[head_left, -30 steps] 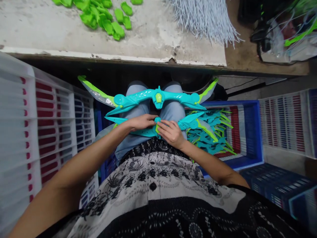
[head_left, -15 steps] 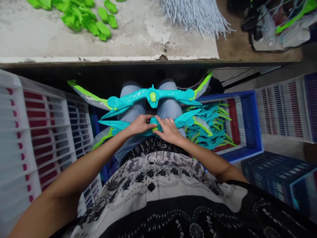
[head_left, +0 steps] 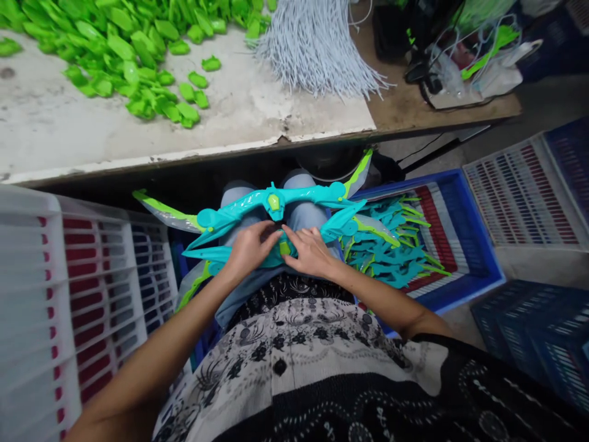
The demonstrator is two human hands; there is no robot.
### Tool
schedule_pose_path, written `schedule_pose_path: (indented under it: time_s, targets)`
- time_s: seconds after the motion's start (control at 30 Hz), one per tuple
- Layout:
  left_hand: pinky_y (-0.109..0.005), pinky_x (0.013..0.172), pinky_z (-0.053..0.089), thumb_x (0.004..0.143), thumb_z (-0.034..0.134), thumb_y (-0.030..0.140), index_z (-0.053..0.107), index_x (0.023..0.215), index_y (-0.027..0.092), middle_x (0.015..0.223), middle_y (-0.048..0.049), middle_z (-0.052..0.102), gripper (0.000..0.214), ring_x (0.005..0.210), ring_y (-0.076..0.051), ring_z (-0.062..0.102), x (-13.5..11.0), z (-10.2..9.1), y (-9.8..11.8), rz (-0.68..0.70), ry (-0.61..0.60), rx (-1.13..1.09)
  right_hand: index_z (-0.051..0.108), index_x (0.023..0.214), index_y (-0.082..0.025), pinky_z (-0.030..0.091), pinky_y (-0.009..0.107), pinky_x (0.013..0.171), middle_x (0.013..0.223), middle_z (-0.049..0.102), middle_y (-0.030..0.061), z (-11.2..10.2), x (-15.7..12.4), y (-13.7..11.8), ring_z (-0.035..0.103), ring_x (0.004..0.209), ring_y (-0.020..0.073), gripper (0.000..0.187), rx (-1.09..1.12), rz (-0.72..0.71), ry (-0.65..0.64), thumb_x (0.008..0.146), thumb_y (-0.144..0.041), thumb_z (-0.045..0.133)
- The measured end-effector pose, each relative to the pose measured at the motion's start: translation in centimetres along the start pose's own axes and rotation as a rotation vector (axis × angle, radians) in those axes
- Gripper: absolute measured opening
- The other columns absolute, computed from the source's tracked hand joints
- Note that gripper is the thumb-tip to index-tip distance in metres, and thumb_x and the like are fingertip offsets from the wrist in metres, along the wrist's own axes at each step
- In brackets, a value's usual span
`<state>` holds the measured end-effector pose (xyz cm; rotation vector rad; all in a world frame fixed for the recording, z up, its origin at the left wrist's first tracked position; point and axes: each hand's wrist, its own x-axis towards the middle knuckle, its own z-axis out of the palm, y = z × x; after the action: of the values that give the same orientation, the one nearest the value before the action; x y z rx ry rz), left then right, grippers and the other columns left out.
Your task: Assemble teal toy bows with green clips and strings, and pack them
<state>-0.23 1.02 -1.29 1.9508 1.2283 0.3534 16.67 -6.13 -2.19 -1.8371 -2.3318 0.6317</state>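
Two teal and green toy bows lie across my lap. The far bow (head_left: pixel 239 205) rests on my knees with a green piece at its middle. The near bow (head_left: pixel 350 224) sits closer to my body. My left hand (head_left: pixel 248 248) and my right hand (head_left: pixel 310 252) both press on its centre, around a small green insert (head_left: pixel 284 248) between my fingertips.
A worn white table (head_left: pixel 230 123) ahead carries a heap of green plastic pieces (head_left: pixel 124 55) and a bundle of pale cords (head_left: pixel 317 46). White crates (head_left: pixel 83 276) stand at my left. A blue crate (head_left: pixel 478 245) at my right holds several teal bow parts (head_left: pixel 396 252).
The view has tilted up and shows more of the table. My hands stay on the near bow's centre, and the green insert now shows between my fingertips.
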Motion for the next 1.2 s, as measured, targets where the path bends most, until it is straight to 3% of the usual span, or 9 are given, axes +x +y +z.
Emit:
schedule_pose_path:
  time_s: [0.1, 0.17, 0.27, 0.47, 0.63, 0.77, 0.87, 1.03, 1.2]
  targets:
    - [-0.039, 0.096, 0.037, 0.088, 0.046, 0.044, 0.057, 0.119, 0.014, 0.122, -0.0148, 0.055, 0.045, 0.113, -0.027, 0.050, 3.0, -0.9, 1.0, 0.119, 0.253, 0.233, 0.035, 0.141, -0.010, 0.035, 0.045, 0.086, 0.109, 0.063, 0.0167, -0.3, 0.5, 0.4, 0.054, 0.102, 0.0298, 0.068, -0.009, 0.008, 0.001, 0.083, -0.043, 0.051]
    - [-0.046, 0.101, 0.031, 0.085, 0.051, 0.047, 0.051, 0.128, 0.017, 0.135, -0.0158, 0.045, 0.053, 0.124, -0.033, 0.039, 5.4, -0.8, 1.2, 0.168, 0.224, 0.387, 0.036, 0.140, -0.009, 0.035, 0.045, 0.086, 0.110, 0.062, 0.0171, -0.2, 0.6, 0.6, 0.054, 0.103, 0.0298, 0.069, 0.000, 0.009, 0.006, 0.082, -0.043, 0.052]
    - [-0.049, 0.095, 0.032, 0.082, 0.052, 0.049, 0.047, 0.133, 0.019, 0.133, -0.0180, 0.046, 0.059, 0.119, -0.038, 0.041, 7.4, -0.1, 1.0, 0.104, 0.111, 0.531, 0.033, 0.141, -0.009, 0.035, 0.045, 0.087, 0.111, 0.060, 0.0172, 0.1, 0.9, 0.4, 0.054, 0.102, 0.0291, 0.071, 0.016, 0.017, 0.015, 0.083, -0.044, 0.052]
    - [-0.046, 0.089, 0.033, 0.083, 0.048, 0.049, 0.048, 0.134, 0.021, 0.119, -0.0184, 0.054, 0.057, 0.110, -0.037, 0.046, 6.6, 1.0, -0.3, 0.006, 0.178, 0.612, 0.029, 0.141, -0.010, 0.034, 0.046, 0.087, 0.109, 0.059, 0.0155, 0.9, 1.5, -0.3, 0.054, 0.098, 0.0275, 0.071, 0.033, 0.032, -0.002, 0.084, -0.046, 0.050]
    - [-0.051, 0.094, 0.031, 0.083, 0.048, 0.054, 0.040, 0.139, 0.019, 0.130, -0.0211, 0.048, 0.067, 0.119, -0.040, 0.042, 6.4, 0.7, -0.9, 0.053, 0.154, 0.606, 0.026, 0.142, -0.009, 0.035, 0.045, 0.085, 0.110, 0.060, 0.0157, 1.0, 0.6, -0.5, 0.054, 0.096, 0.0272, 0.072, 0.026, 0.018, -0.048, 0.085, -0.047, 0.049]
    - [-0.052, 0.105, 0.023, 0.075, 0.059, 0.058, 0.028, 0.144, 0.013, 0.149, -0.0217, 0.025, 0.088, 0.136, -0.040, 0.021, 5.8, -0.9, -2.8, 0.319, 0.056, 0.596, 0.026, 0.142, -0.007, 0.035, 0.042, 0.084, 0.107, 0.061, 0.0155, 1.3, -0.5, -0.2, 0.053, 0.095, 0.0268, 0.071, 0.023, 0.013, -0.053, 0.088, -0.048, 0.046]
    - [-0.049, 0.105, 0.027, 0.080, 0.058, 0.041, 0.031, 0.143, 0.015, 0.149, -0.0193, 0.028, 0.073, 0.136, -0.038, 0.026, 5.4, -2.0, -4.4, 0.431, -0.050, 0.641, 0.027, 0.142, -0.007, 0.035, 0.041, 0.082, 0.106, 0.061, 0.0153, 1.6, -0.8, -0.2, 0.052, 0.095, 0.0267, 0.070, 0.012, 0.000, -0.023, 0.089, -0.050, 0.043]
    - [-0.041, 0.098, 0.038, 0.083, 0.038, 0.012, 0.040, 0.137, 0.006, 0.127, -0.0210, 0.055, 0.055, 0.119, -0.031, 0.050, 6.5, -3.6, -4.5, 0.316, -0.082, 0.690, 0.029, 0.142, -0.008, 0.035, 0.041, 0.082, 0.104, 0.062, 0.0146, 1.8, -0.7, -0.3, 0.052, 0.094, 0.0265, 0.072, 0.001, -0.017, -0.001, 0.087, -0.050, 0.046]
    - [-0.034, 0.082, 0.047, 0.078, 0.054, 0.037, 0.055, 0.122, 0.015, 0.107, -0.0107, 0.067, 0.049, 0.095, -0.028, 0.063, 8.2, -7.1, -2.2, 0.218, -0.465, 0.437, 0.029, 0.142, -0.004, 0.035, 0.042, 0.084, 0.108, 0.062, 0.0169, 1.8, -0.8, 0.0, 0.053, 0.097, 0.0278, 0.072, 0.000, -0.088, -0.035, 0.086, -0.047, 0.046]
